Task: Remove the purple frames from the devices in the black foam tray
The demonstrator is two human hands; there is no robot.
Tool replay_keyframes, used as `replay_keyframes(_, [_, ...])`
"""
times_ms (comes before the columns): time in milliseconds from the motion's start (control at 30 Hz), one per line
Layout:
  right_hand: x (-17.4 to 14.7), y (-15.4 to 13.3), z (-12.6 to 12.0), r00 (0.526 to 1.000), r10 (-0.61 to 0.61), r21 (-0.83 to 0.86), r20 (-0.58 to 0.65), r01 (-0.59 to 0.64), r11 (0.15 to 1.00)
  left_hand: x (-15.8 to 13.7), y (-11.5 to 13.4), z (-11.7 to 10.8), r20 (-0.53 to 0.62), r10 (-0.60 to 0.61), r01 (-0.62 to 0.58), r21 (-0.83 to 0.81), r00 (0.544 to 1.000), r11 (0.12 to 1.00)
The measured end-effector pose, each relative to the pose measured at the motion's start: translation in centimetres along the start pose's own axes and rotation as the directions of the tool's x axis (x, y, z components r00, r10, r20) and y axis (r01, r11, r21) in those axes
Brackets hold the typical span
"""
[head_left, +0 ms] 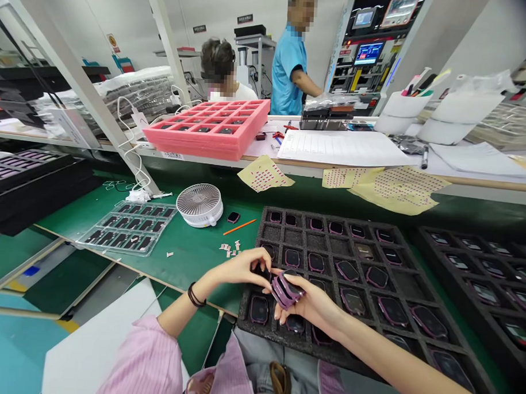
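My right hand (313,305) is closed around a small stack of purple-framed smartwatch cases (285,292), held above the front left part of a black foam tray (332,245). Curled in from the left, my left hand (243,268) has its thumb and fingertips closed at the left edge of the same stack. Dark surfaces show through the gap between its thumb and forefinger; I cannot tell whether a separate piece is there. More purple-framed watch cases (392,312) lie face up in the tray's pockets, and several pockets hold none.
A second foam tray (481,250) with watch parts lies right. Left are a white fan (199,205), a clear blister tray (126,227), an orange stick (239,226) and paper scraps (230,249). A pink foam tray (207,126) sits on the shelf above. Two people are beyond.
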State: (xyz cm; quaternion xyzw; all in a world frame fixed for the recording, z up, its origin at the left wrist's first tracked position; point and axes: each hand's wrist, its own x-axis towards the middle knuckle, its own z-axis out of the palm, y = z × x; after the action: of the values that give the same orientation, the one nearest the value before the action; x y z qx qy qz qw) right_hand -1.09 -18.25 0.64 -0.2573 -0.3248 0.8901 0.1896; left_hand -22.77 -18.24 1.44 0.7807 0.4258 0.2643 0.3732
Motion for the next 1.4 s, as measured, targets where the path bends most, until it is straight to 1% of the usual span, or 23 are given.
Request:
replay_keyframes(33, [0.0,-0.2,0.0,1.000,-0.007,0.016,-0.012,0.007,1.000,-0.1,-0.8,-0.8,-0.032,-0.078,0.079,0.046,0.996,0.996])
replay_keyframes(67, [-0.1,-0.4,-0.1,1.000,-0.016,0.029,-0.027,0.017,0.999,-0.3,-1.7,-1.6,-0.118,-0.162,0.176,0.119,0.980,0.977])
replay_keyframes(100, [-0.2,-0.6,-0.2,0.999,-0.025,0.040,-0.041,0.027,0.999,-0.6,-2.7,-2.3,-0.237,-0.252,0.301,0.202,0.938,0.932])
replay_keyframes(133, [-0.4,-0.8,-0.4,0.998,-0.032,0.049,-0.052,0.034,0.998,-0.8,-3.7,-2.8,-0.336,-0.326,0.421,0.265,0.884,0.867])
replay_keyframes(167, [-0.5,-0.9,-0.5,0.997,-0.036,0.058,-0.062,0.040,0.998,-1.0,-4.7,-3.1,-0.390,-0.360,0.482,0.283,0.848,0.829])
replay_keyframes(200, [-0.6,-1.0,-0.7,0.997,-0.041,0.066,-0.068,0.045,0.997,-1.2,-5.5,-3.3,-0.420,-0.383,0.522,0.291,0.823,0.802])
replay_keyframes(300, [-0.8,-1.1,-1.1,0.995,-0.055,0.082,-0.081,0.062,0.995,-1.4,-7.4,-3.0,-0.449,-0.422,0.571,0.274,0.788,0.774])
replay_keyframes(400, [-1.4,-1.2,-0.9,0.991,-0.081,0.083,-0.109,0.090,0.992,-1.1,-8.1,-2.6,-0.455,-0.462,0.600,0.225,0.762,0.768])
replay_keyframes(467, [-2.1,-1.3,-0.4,0.981,-0.137,0.078,-0.135,0.149,0.986,-0.9,-8.2,-2.8,-0.445,-0.490,0.610,0.176,0.749,0.773])
replay_keyframes(533, [-2.9,-1.3,0.3,0.956,-0.237,0.068,-0.174,0.252,0.965,-0.9,-7.9,-3.1,-0.440,-0.506,0.608,0.124,0.742,0.784])
replay_keyframes(567, [-3.2,-1.2,0.7,0.935,-0.294,0.059,-0.200,0.310,0.949,-0.9,-7.6,-3.3,-0.447,-0.504,0.602,0.102,0.739,0.792])
replay_keyframes(633, [-3.5,-0.9,1.4,0.877,-0.404,0.030,-0.260,0.426,0.904,-0.7,-6.2,-3.2,-0.476,-0.481,0.578,0.074,0.737,0.813])
replay_keyframes(700, [-3.2,-0.3,2.1,0.807,-0.496,-0.008,-0.321,0.521,0.853,-0.3,-3.7,-2.4,-0.517,-0.430,0.521,0.036,0.740,0.853])
replay_keyframes(733, [-2.9,0.0,2.4,0.770,-0.535,-0.025,-0.348,0.563,0.826,0.0,-2.1,-1.7,-0.534,-0.397,0.471,0.002,0.746,0.882])
replay_keyframes(767, [-2.5,0.3,2.7,0.734,-0.569,-0.038,-0.371,0.600,0.799,0.3,-0.4,-0.7,-0.565,-0.353,0.356,-0.109,0.746,0.928])
replay_keyframes(833, [-1.6,1.0,3.2,0.671,-0.617,-0.054,-0.411,0.657,0.752,0.9,3.0,1.8,-0.610,-0.283,0.150,-0.260,0.740,0.954])
replay_keyframes(900, [-0.9,1.5,3.6,0.618,-0.644,-0.070,-0.452,0.695,0.716,1.4,5.7,4.2,-0.626,-0.237,0.036,-0.317,0.743,0.948])
replay_keyframes(933, [-0.7,1.8,3.7,0.595,-0.652,-0.081,-0.471,0.706,0.703,1.6,6.6,5.3,-0.633,-0.214,-0.005,-0.325,0.744,0.946])
replay_keyframes(967, [-0.6,1.9,3.8,0.573,-0.658,-0.096,-0.488,0.715,0.693,1.8,7.3,6.1,-0.643,-0.205,-0.019,-0.324,0.738,0.946])
replay_keyframes(1067, [-0.5,2.3,3.9,0.527,-0.677,-0.137,-0.513,0.728,0.671,2.4,7.8,7.4,-0.693,-0.185,-0.023,-0.279,0.697,0.960])
replay_keyframes(1233, [-0.3,3.0,3.9,0.493,-0.686,-0.180,-0.535,0.727,0.662,3.0,7.7,7.8,-0.769,-0.175,-0.045,-0.256,0.615,0.966])
replay_keyframes(1333, [0.1,3.2,4.0,0.465,-0.715,-0.211,-0.522,0.742,0.636,3.1,7.8,8.4,-0.810,-0.167,-0.095,-0.264,0.562,0.960])
replay_keyframes(1400, [0.4,3.2,4.0,0.422,-0.749,-0.235,-0.511,0.769,0.594,3.2,7.8,9.0,-0.837,-0.157,-0.136,-0.264,0.524,0.955])
